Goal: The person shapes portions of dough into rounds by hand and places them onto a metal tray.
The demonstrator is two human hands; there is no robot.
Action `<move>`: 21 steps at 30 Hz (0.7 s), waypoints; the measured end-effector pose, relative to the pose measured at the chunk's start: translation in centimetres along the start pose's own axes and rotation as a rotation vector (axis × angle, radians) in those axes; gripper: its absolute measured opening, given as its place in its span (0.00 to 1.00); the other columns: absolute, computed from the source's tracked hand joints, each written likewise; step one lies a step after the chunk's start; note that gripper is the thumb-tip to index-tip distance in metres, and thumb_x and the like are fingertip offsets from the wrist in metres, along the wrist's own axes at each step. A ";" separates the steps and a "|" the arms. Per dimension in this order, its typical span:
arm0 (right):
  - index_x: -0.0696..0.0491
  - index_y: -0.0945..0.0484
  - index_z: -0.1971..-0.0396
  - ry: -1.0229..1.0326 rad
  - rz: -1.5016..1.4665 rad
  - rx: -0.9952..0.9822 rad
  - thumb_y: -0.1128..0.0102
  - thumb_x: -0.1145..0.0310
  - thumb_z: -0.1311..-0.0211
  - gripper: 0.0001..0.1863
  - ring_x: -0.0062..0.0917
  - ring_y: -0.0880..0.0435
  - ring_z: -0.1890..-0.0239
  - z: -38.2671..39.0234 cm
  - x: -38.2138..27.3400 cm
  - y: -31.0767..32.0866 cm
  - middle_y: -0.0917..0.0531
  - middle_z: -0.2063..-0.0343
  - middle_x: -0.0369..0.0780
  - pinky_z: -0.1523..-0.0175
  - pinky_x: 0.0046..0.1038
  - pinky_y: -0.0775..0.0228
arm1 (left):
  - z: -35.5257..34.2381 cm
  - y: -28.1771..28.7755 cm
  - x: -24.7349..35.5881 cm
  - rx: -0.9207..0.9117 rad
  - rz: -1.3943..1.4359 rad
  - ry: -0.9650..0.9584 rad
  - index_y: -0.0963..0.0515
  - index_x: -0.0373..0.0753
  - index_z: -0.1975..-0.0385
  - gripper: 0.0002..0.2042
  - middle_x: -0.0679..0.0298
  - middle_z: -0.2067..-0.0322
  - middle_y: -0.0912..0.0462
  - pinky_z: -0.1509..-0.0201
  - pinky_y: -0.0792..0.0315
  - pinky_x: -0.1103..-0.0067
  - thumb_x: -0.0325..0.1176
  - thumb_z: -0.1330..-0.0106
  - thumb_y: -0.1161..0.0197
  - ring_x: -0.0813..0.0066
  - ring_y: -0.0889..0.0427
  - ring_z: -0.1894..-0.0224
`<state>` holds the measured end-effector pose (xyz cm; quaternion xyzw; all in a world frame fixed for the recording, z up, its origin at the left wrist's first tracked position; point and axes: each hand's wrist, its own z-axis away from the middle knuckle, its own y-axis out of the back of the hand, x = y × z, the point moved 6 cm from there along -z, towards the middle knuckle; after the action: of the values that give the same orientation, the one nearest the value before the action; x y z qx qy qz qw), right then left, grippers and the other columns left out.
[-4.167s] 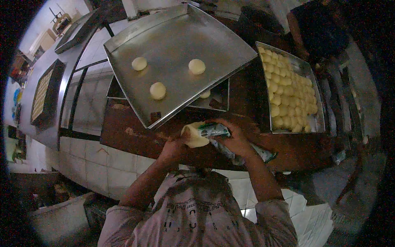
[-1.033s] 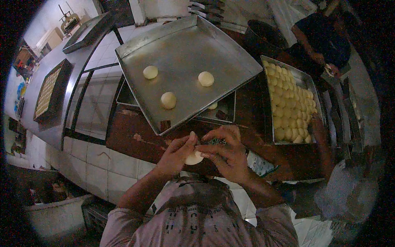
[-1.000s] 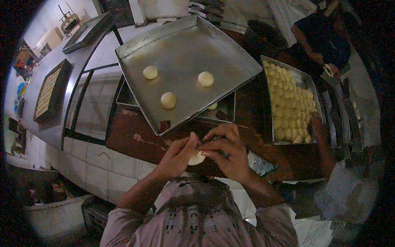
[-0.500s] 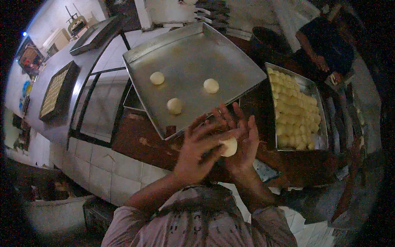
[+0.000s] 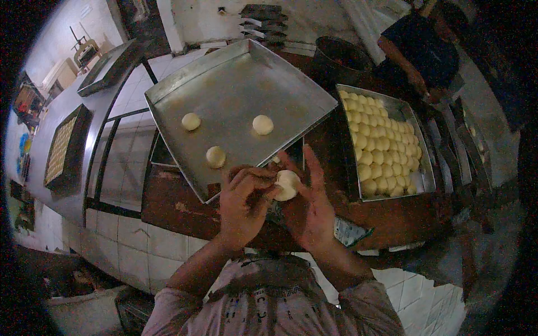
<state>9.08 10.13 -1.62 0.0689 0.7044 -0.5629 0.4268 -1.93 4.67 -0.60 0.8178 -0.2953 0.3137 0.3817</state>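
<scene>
Both my hands meet in front of my chest around a pale ball of dough (image 5: 287,184). My left hand (image 5: 242,204) curls its fingers against the ball's left side. My right hand (image 5: 310,207) cups it from the right with fingers spread upward. Just beyond them lies a large metal baking tray (image 5: 291,84) carrying three small dough rounds (image 5: 216,157). A plastic bag (image 5: 350,231) peeks out beneath my right hand.
A second metal tray (image 5: 423,168) at the right is packed with several rows of dough pieces. Another person in a dark shirt (image 5: 420,50) works at the far right. A dark pot (image 5: 342,56) stands behind. A dark tray (image 5: 64,148) rests on the tiled counter at left.
Four seconds ago my hands were at the bag with a lump of dough. They have since lifted and now roll a rounder ball between palms and fingers.
</scene>
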 end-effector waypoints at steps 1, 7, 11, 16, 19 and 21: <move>0.46 0.53 0.37 0.040 0.071 -0.015 0.56 0.67 0.36 0.29 0.31 0.35 0.43 0.1 -0.4 -0.1 0.33 0.44 0.44 0.41 0.31 0.41 | 0.1 0.1 0.0 0.003 0.073 0.017 0.25 0.37 0.69 0.09 0.61 0.59 0.23 0.53 0.32 0.71 0.25 0.50 0.35 0.63 0.26 0.56; 0.52 0.43 0.40 -0.026 0.326 -0.008 0.54 0.68 0.36 0.24 0.30 0.34 0.43 -0.3 0.8 3.1 0.32 0.45 0.44 0.40 0.32 0.43 | 0.0 0.3 1.3 0.027 0.170 0.047 0.27 0.35 0.70 0.08 0.57 0.64 0.22 0.60 0.26 0.72 0.22 0.48 0.37 0.63 0.22 0.60; 0.58 0.38 0.44 -0.059 0.326 -0.048 0.53 0.68 0.36 0.21 0.28 0.33 0.44 -0.2 1.0 2.2 0.30 0.47 0.42 0.40 0.31 0.42 | 0.1 0.2 -0.7 0.068 0.109 0.126 0.28 0.35 0.69 0.08 0.56 0.65 0.23 0.62 0.26 0.74 0.23 0.48 0.37 0.63 0.21 0.63; 0.56 0.35 0.44 -0.070 0.401 0.033 0.52 0.65 0.37 0.22 0.28 0.34 0.43 -0.2 0.7 2.4 0.31 0.46 0.41 0.38 0.29 0.46 | -0.3 0.0 0.4 0.051 0.100 0.078 0.28 0.36 0.68 0.08 0.57 0.67 0.23 0.62 0.27 0.75 0.23 0.47 0.37 0.62 0.21 0.64; 0.54 0.34 0.44 -0.074 0.437 0.009 0.51 0.64 0.38 0.22 0.28 0.35 0.42 -0.5 0.8 2.9 0.31 0.45 0.40 0.37 0.28 0.48 | -0.2 -0.1 0.2 0.005 0.062 0.045 0.28 0.36 0.67 0.09 0.56 0.66 0.23 0.62 0.28 0.75 0.23 0.47 0.37 0.62 0.21 0.64; 0.54 0.33 0.44 -0.074 0.432 -0.004 0.50 0.64 0.39 0.23 0.27 0.34 0.42 -0.6 0.7 3.0 0.31 0.45 0.40 0.37 0.27 0.47 | -0.1 -0.2 -0.2 -0.060 0.097 0.057 0.29 0.36 0.67 0.10 0.56 0.66 0.23 0.63 0.28 0.75 0.23 0.47 0.36 0.63 0.21 0.65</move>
<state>10.12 11.43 -4.32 0.1966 0.6584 -0.4591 0.5632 -1.94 4.93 -0.77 0.7814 -0.3327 0.3462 0.3986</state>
